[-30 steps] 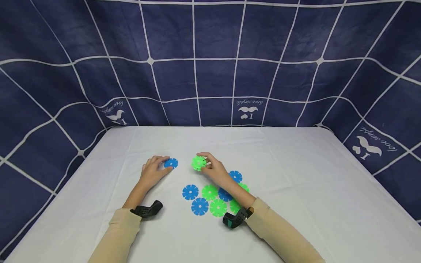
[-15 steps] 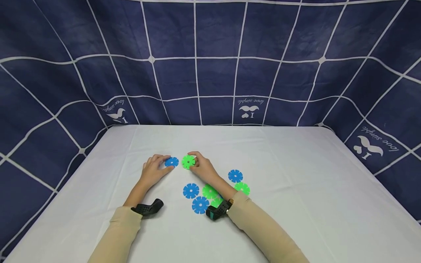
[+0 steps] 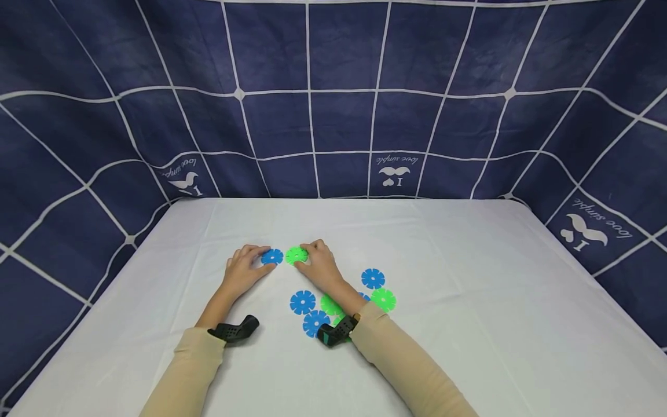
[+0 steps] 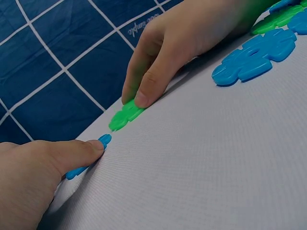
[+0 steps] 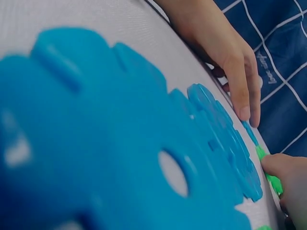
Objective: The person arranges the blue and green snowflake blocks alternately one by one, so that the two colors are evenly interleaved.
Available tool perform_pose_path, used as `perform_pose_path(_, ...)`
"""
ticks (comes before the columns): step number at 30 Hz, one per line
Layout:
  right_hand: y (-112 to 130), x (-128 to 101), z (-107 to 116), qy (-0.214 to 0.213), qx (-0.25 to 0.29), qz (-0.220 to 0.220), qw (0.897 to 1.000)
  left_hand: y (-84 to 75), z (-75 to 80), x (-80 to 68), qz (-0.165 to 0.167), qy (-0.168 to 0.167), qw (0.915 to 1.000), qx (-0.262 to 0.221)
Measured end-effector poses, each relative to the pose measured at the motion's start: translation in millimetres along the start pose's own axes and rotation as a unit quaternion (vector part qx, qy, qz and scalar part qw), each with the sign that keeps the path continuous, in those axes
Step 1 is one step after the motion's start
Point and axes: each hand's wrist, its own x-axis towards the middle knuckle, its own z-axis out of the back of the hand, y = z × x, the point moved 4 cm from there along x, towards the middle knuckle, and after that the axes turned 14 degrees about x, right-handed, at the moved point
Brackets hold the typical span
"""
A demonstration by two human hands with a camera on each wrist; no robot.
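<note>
Thumb and fingers of my left hand [image 3: 242,273] hold a flat blue interlocking disc [image 3: 272,256] by its edges on the white cloth. Just to its right, my right hand [image 3: 324,270] pinches a green interlocking disc [image 3: 296,255], which lies flat on the cloth. A narrow gap parts the two notched discs in the head view. The left wrist view shows the green disc [image 4: 125,116] under the right thumb and the blue one [image 4: 76,172] partly covered by the left thumb.
Nearer the body lie more loose discs, among them blue ones [image 3: 303,302] [image 3: 373,278] and a green one [image 3: 383,300]. The right forearm and its black wrist camera [image 3: 336,332] cover some. A dark blue gridded curtain [image 3: 344,121] stands behind the white table [image 3: 443,243].
My right hand has moved left and down with the green disc, which was tilted up and now lies flat beside the blue one. The left hand has stayed in place.
</note>
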Motion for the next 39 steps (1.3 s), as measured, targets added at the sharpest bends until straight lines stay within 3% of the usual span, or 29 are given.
perform_pose_path(7,1.7,-2.2,-1.9,-0.005,-0.041,0.022,0.999,0.5,0.0,0.1,-0.002,-0.002,1.0000,-0.002)
perform_pose_path(18,1.6,-6.0,-1.3,-0.009,-0.019,0.024,0.999,0.5,-1.3,0.0,0.000,0.003,0.9999,-0.010)
perform_pose_path(39,3.5,-8.0,-0.9,-0.002,-0.051,0.043,0.998,-0.8,-0.4,-1.2,-0.001,0.007,1.0000,-0.006)
